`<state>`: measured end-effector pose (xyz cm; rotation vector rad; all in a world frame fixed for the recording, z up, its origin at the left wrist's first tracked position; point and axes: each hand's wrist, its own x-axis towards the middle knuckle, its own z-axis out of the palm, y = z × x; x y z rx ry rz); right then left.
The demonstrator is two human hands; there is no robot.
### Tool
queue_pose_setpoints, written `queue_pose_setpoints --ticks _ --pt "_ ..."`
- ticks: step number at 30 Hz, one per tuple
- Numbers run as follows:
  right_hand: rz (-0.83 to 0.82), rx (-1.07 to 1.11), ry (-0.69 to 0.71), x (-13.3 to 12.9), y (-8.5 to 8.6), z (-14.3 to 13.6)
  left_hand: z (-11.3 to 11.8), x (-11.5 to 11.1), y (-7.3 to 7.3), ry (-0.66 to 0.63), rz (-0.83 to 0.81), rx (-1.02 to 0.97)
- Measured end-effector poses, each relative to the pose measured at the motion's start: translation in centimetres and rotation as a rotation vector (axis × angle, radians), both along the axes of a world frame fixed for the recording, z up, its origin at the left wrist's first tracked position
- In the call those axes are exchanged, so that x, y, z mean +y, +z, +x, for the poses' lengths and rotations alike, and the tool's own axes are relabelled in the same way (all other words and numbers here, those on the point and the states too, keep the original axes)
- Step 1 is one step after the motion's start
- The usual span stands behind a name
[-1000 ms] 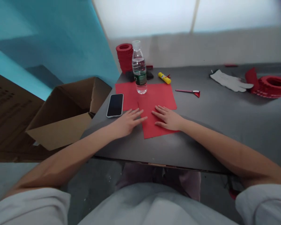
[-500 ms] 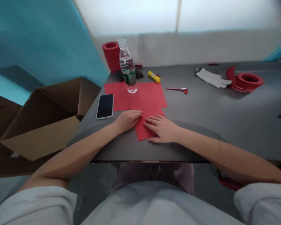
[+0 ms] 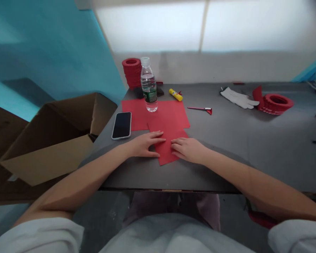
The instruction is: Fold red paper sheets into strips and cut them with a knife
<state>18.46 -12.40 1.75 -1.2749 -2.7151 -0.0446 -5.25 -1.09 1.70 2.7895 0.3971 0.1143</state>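
Rests left hand (image 3: 146,144), fingers and thumb spread, on left side of front paper (image 3: 165,155), itself flat on the table (image 3: 252,140). Lays right hand (image 3: 188,150), fingers together and slightly bent, on its right side; cannot tell whether pinching. Shows wider red sheet (image 3: 173,111) behind, with bottle (image 3: 149,88) upright on top, phone (image 3: 122,125) near left edge, glue stick (image 3: 175,95) near back edge.

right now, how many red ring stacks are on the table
2 visible: tall stack at back left, partly behind the bottle; low stack at right, near the white glove. More could be out of view.
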Motion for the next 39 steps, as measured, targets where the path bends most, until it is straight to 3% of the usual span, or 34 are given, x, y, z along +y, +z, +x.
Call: queue_pose_setpoints --ticks 7,14,18,21,25,28,31,35,37,39 --pt "0.073 0.006 0.092 -1.0 -0.2 -0.9 0.3 0.1 -1.3 0.015 0.056 -0.061" --pt "0.212 -0.066 0.051 -0.9 -1.3 -1.0 0.2 0.7 -0.6 -0.038 0.071 -0.083" --pt "0.191 0.026 0.047 -0.8 -0.7 -0.3 -0.1 1.4 -0.7 -0.088 0.095 -0.152" --pt "0.128 0.075 0.051 -1.0 0.3 -0.1 0.1 1.3 -0.7 -0.039 0.120 -0.253" --pt "0.142 0.168 -0.093 -0.8 1.9 0.9 0.9 0.5 0.2 -0.013 0.114 -0.322" --pt "0.120 0.380 -0.177 0.3 3.3 3.0 1.3 0.0 0.8 0.000 0.154 -0.325" --pt "0.139 0.585 -0.208 1.3 4.2 5.4 1.5 -0.3 0.8 0.141 0.247 -0.307" --pt "0.392 0.802 -0.659 1.0 4.3 6.5 2.2 -1.4 1.3 0.405 0.449 -0.242" --pt "0.222 0.864 -0.744 0.4 4.0 5.6 3.3 -2.4 1.9 0.434 0.472 -0.184" --pt "-0.187 0.923 -0.711 0.2 3.4 3.9 4.8 -3.9 2.5 0.407 0.443 -0.120"
